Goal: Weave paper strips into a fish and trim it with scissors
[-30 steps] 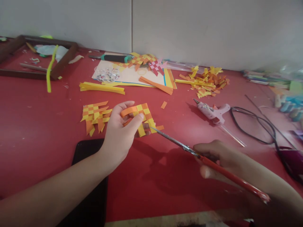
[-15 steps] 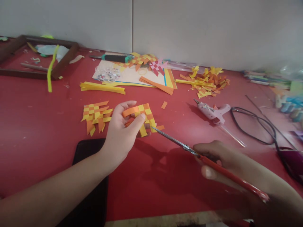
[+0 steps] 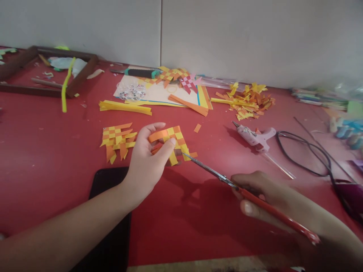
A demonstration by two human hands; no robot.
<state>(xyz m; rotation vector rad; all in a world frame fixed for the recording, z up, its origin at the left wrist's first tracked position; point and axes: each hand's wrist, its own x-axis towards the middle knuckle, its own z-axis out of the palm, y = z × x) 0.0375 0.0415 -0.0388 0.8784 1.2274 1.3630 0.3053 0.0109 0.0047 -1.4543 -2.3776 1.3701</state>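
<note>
Between thumb and fingers, my left hand [image 3: 150, 158] pinches a woven paper piece [image 3: 176, 136] of orange and yellow strips, with loose strip ends hanging at its lower side. My right hand [image 3: 263, 192] is wrapped round red-handled scissors [image 3: 272, 209]. Their blades look closed and point left, with the tip at a yellow strip end of the woven piece; whether it touches cannot be made out. Left of my left hand lies a woven paper fish [image 3: 115, 138] in the same colours, with a small eye and fringed strips.
A pink glue gun [image 3: 255, 136] with a black cord lies right. Behind are paper scraps [image 3: 252, 100], yellow strips [image 3: 124, 107], orange strips [image 3: 188, 104], a bag of googly eyes [image 3: 132, 91] and a cutter [image 3: 141, 72]. A wooden frame [image 3: 87, 71] sits far left, a black phone-like slab [image 3: 109, 226] nearer.
The whole view has shifted slightly, so things appear a little to the right and lower. Both hands keep their holds, and the scissor tip stays by the same strip end.
</note>
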